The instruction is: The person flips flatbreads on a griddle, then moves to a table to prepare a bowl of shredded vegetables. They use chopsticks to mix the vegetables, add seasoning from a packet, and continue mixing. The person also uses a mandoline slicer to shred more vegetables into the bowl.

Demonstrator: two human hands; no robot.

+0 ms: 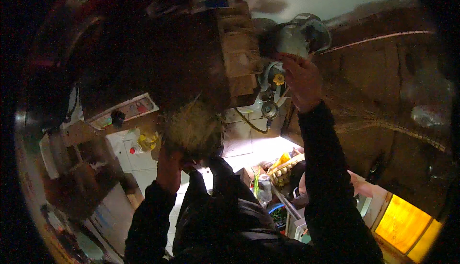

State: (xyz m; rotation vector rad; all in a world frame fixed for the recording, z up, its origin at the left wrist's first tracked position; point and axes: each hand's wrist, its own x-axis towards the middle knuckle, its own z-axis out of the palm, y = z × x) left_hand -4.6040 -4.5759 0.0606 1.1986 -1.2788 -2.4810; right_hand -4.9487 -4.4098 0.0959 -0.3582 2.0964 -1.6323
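Note:
My left hand (171,168) is at the lower edge of a rounded, pale brown fibrous bundle (194,125), blurred and dim; its fingers are mostly hidden against it. Raised at the upper right, my right hand (302,80) has its fingers bent near the lower edge of a whitish, rounded container (296,39); whether it grips anything is not clear. Just left of that hand is a gas cylinder valve with a yellow knob (278,79), and below it a round metal regulator (270,110) with a hose (248,121).
Wooden boards (240,44) stand left of the valve. A broom (388,124) lies across the brown surface at right. Below are a tray of eggs (284,170) and a metal rail (287,203). A yellow plastic bag (146,142) rests on floor tiles at left.

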